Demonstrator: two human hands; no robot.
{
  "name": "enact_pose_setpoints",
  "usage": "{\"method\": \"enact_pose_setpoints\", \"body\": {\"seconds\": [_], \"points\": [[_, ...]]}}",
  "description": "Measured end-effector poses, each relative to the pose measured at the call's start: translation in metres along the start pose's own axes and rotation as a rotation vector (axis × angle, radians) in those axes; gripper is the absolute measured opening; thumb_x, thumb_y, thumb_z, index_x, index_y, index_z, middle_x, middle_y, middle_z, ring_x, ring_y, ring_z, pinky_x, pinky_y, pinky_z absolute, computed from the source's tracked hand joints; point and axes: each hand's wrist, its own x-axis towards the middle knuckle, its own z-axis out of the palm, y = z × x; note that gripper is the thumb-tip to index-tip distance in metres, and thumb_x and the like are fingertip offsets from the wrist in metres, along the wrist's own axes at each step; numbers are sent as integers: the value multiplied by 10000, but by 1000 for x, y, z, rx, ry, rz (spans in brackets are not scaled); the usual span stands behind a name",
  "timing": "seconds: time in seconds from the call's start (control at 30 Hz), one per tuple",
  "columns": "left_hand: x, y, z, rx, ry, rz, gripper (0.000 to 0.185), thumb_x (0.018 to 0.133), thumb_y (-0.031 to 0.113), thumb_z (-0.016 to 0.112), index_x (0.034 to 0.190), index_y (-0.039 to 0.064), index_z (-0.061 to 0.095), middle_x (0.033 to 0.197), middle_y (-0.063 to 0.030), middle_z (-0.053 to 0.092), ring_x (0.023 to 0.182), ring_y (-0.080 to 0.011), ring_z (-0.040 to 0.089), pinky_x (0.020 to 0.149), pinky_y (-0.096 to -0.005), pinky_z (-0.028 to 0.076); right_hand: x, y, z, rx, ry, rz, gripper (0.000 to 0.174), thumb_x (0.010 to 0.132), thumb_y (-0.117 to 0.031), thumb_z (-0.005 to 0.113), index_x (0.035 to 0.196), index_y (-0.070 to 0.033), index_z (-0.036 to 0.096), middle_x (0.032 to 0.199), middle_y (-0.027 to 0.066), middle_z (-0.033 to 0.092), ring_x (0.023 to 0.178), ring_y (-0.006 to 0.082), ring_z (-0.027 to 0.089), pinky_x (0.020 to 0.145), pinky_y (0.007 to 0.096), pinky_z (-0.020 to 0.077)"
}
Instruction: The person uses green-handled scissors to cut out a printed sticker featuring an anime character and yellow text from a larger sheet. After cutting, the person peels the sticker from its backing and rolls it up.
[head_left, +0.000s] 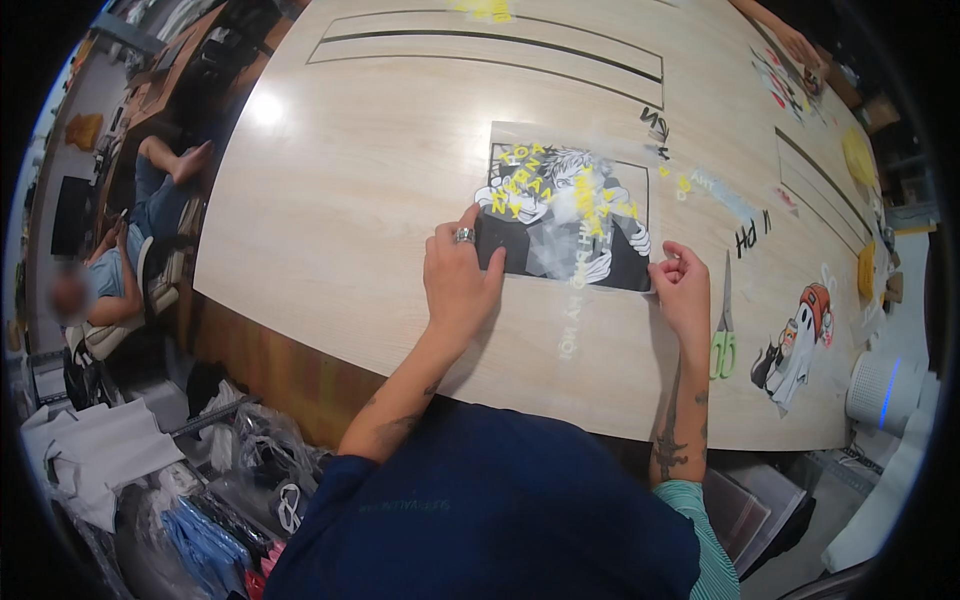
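A sheet of printed transfer film with a black-and-white cartoon of figures lies on the wooden table before me. Yellow letters and pale lettering are scattered over it, and some pale letters run past its lower edge. My left hand rests at the sheet's left side, index finger and thumb spread against it. At the lower right corner, my right hand has thumb and fingertips pinched on the film's edge. Green-handled scissors lie just right of my right forearm, blades pointing away from me.
A ghost-and-cat cutout lies at right, near a white cylindrical device. Black lines mark the tabletop. Another person's hand is at the far right. A seated person is at left, above bagged garments.
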Motion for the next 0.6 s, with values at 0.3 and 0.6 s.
{"method": "enact_pose_setpoints", "body": {"seconds": [0.3,0.6], "points": [[10,4,8,-492,63,-136,724,771,-18,725,1430,55,435,1158,-167,564,901,-200,622,792,-316,533,0,5,4,98,-3,-1,352,860,-49,670,1192,56,622,804,16,616,688,76,582,618,231,475],[9,8,12,-680,51,-121,812,778,-42,668,1500,75,314,1267,-206,554,975,-185,644,825,-306,541,-10,-16,9,160,28,-67,283,889,-55,654,1156,39,645,835,-15,588,681,40,545,578,197,449]]}}
